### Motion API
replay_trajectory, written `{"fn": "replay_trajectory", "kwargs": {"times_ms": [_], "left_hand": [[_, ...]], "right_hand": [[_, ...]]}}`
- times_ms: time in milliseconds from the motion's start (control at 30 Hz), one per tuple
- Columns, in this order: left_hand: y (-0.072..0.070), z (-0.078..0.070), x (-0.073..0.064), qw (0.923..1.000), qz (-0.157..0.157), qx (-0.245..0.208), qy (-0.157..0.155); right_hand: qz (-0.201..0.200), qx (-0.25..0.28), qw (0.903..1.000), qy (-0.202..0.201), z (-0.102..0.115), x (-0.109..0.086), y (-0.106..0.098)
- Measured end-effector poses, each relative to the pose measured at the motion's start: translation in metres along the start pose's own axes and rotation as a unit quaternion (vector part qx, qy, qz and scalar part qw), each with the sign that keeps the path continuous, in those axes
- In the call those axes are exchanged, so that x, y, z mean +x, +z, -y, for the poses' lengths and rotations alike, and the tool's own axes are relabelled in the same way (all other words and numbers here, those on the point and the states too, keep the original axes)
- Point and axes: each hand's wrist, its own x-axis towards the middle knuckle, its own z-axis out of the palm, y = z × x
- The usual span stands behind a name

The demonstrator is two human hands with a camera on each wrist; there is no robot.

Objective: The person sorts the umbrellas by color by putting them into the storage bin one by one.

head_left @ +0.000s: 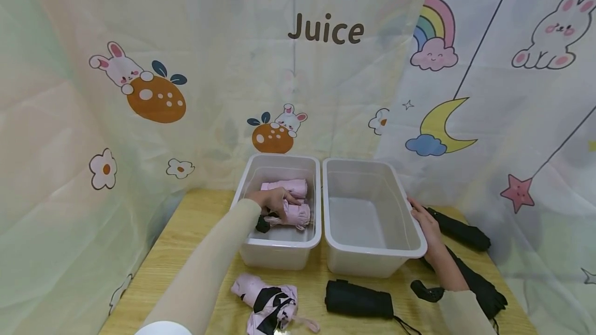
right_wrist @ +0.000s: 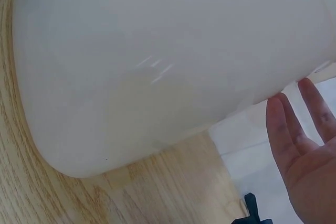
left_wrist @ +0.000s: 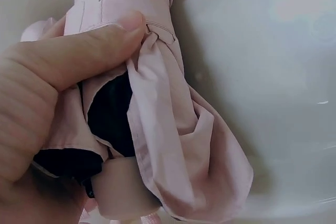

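My left hand is down inside the left white bin and grips a pink folded umbrella. In the left wrist view the thumb presses on the pink fabric, which has black patches; the other fingers are mostly hidden behind it. Another pink folded umbrella lies behind it in the same bin. My right hand touches the outer right side of the right white bin, near its rim. Its fingers look fairly straight against the plastic in the right wrist view.
In front of the left bin lies a pink and black folded umbrella. A black folded umbrella lies before the right bin. More black umbrellas lie right of it, partly behind my right arm. A printed curtain hangs behind the wooden table.
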Motion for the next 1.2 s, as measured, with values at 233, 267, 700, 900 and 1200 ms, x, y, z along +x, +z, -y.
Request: {"fn": "replay_trajectory", "kwargs": {"times_ms": [233,267,700,900,1200], "left_hand": [[-0.001,0.002,-0.002,0.9988,-0.014,0.045,-0.01],[-0.001,0.002,-0.002,0.9985,-0.013,0.052,-0.005],[-0.02,-0.021,-0.007,0.9951,0.017,0.09,0.037],[-0.032,-0.041,-0.024,0.9973,-0.009,0.04,0.061],[-0.059,-0.073,-0.069,0.9892,-0.045,0.018,0.138]], "right_hand": [[0.007,-0.008,0.9999,0.009,-0.001,-0.001,-0.001],[0.009,-0.009,0.9999,0.011,-0.002,-0.001,-0.001],[0.006,-0.015,0.9998,0.01,0.002,0.0,0.0],[0.003,-0.016,0.9996,0.021,0.002,-0.001,0.0],[0.0,-0.018,0.9997,0.014,0.004,-0.004,0.001]]}}
